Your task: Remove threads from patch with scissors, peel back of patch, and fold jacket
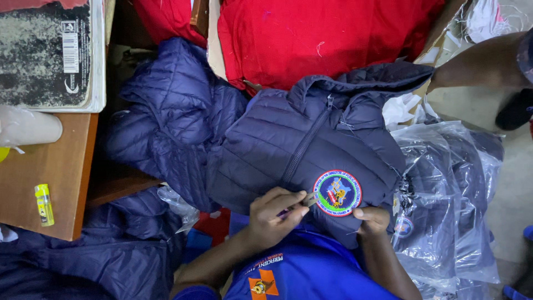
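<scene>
A navy quilted jacket is being spread across the lap, its zip running up the middle. A round badge is being pressed onto its chest. The left hand is being kept closed, a small tool being pinched in its fingers at the badge's edge. The right hand is being curled over the jacket's hem just below the badge, thumb touching the rim. Bagged jackets are being stacked beside it, red cloth lying beyond.
</scene>
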